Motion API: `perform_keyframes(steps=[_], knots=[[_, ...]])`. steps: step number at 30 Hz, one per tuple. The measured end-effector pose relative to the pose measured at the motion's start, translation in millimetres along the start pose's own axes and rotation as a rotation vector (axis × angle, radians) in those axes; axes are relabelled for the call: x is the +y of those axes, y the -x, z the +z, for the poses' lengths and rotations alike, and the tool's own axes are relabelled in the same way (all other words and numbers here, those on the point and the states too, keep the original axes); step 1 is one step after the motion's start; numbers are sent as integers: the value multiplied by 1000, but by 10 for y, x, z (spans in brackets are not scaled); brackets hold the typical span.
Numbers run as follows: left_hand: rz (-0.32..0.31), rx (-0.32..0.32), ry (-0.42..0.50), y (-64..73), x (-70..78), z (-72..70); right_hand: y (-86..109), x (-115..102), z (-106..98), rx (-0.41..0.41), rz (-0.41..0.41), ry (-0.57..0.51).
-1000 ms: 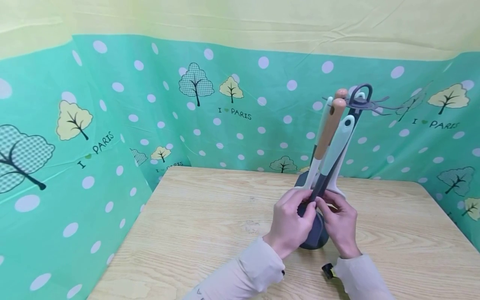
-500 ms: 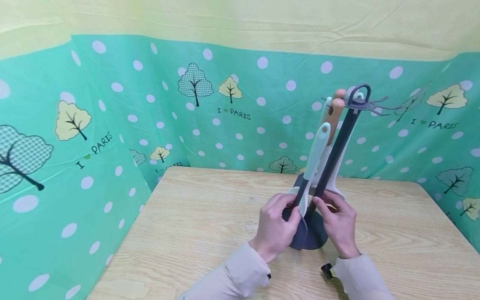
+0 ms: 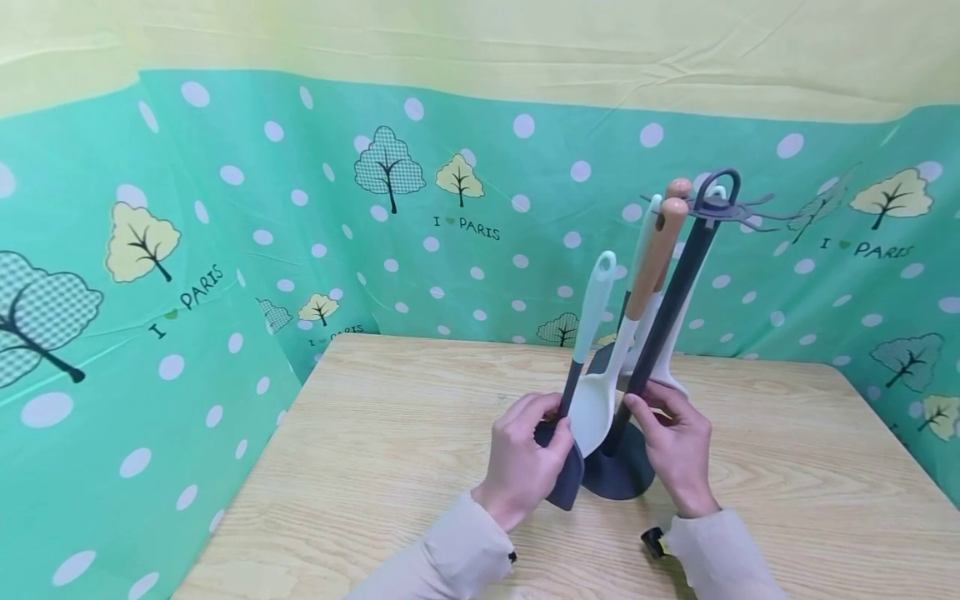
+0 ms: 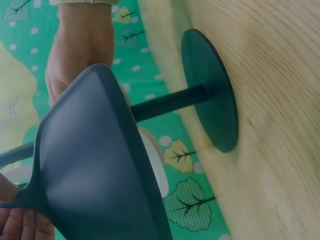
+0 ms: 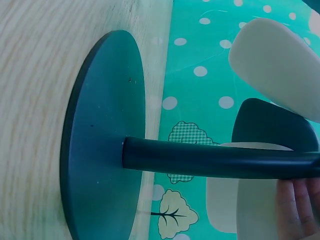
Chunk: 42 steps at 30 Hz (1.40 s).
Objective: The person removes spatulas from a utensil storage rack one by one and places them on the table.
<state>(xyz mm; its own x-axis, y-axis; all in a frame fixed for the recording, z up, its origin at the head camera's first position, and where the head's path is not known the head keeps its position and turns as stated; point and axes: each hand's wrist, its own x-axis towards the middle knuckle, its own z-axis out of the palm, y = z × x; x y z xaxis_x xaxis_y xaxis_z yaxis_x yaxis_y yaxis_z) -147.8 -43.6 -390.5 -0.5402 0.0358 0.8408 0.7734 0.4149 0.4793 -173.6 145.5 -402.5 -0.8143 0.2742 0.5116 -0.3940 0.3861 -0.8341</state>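
My left hand (image 3: 521,454) pinches the dark neck of a spatula (image 3: 566,483), which has a mint-green handle and a broad black head. It stands nearly upright, left of a black utensil stand. In the left wrist view the spatula head (image 4: 100,155) fills much of the picture. With thumb and fingers, my right hand (image 3: 681,454) holds the stand's pole (image 3: 671,312) low down. Its fingers (image 5: 300,207) show beside the pole in the right wrist view. A white spoon (image 3: 592,408) with a wooden handle hangs between spatula and pole.
Several other utensils hang from the stand's hook ring (image 3: 720,208), with white and black heads behind the pole. The round base (image 3: 622,475) stands on the wooden table (image 3: 405,433). A green patterned cloth (image 3: 450,275) encloses the table's back and sides.
My left hand has moved left with the spatula, carrying it away from the pole and bringing the white spoon into view. My right hand has stayed on the pole.
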Motion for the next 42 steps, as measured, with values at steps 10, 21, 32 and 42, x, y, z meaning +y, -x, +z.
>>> perform_keyframes(steps=[10,21,32,42], knots=[[-34,9,-9,78,-91,-208,-26,311,16,-15,43,10],[-81,-6,-76,168,-179,-475,-32,309,1,-13,38,18],[-81,1,-136,267,-235,-719,-29,328,5,-22,70,52],[-114,-23,-195,338,-266,-891,-6,309,-2,-31,61,35]])
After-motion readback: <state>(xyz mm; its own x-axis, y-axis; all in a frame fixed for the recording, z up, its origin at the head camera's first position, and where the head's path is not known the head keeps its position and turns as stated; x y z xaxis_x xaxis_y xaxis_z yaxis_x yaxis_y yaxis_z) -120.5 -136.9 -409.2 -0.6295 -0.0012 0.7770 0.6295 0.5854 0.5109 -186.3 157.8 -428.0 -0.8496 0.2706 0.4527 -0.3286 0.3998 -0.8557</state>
